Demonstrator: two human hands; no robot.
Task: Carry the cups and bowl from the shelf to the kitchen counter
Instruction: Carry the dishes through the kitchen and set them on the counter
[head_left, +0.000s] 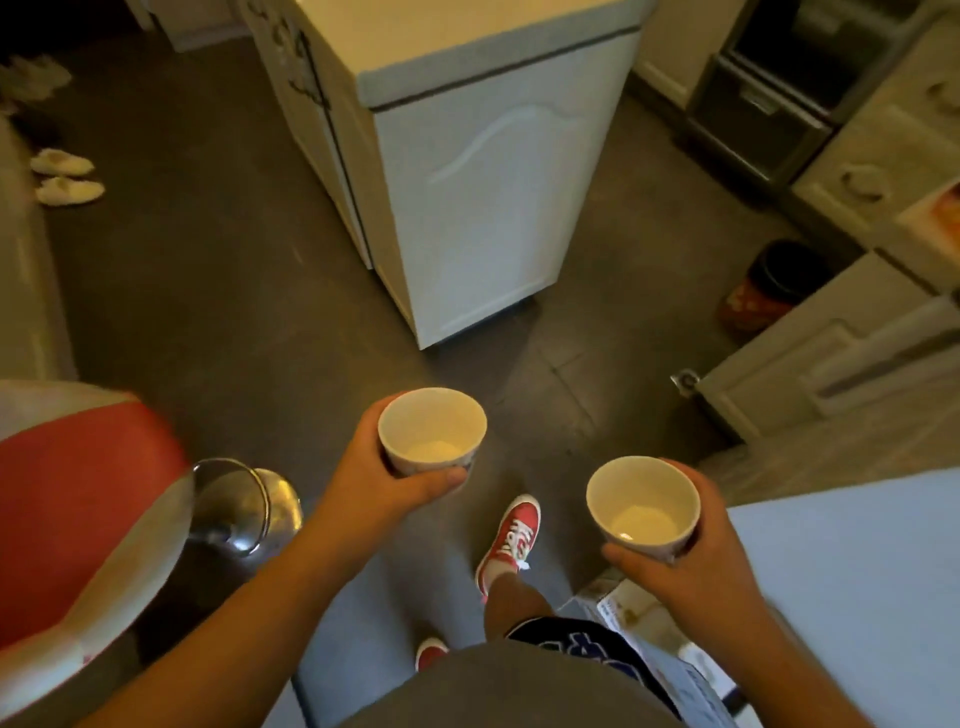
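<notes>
I hold two small white cups upright, both empty inside, over the dark floor. My left hand (387, 480) wraps around the left cup (431, 428) from the side and below. My right hand (691, 551) grips the right cup (643, 501) the same way, thumb across its near side. A white kitchen counter unit (467, 171) with a pale top stands straight ahead, a few steps away. No bowl or shelf is in sight.
A red chair (67, 519) with a chrome base (244, 512) is at my left. A pale blue surface (841, 597) lies at my right. Cabinets and an oven (769, 104) line the right side, with a dark bin (769, 280) on the floor. White slippers (65, 176) lie far left.
</notes>
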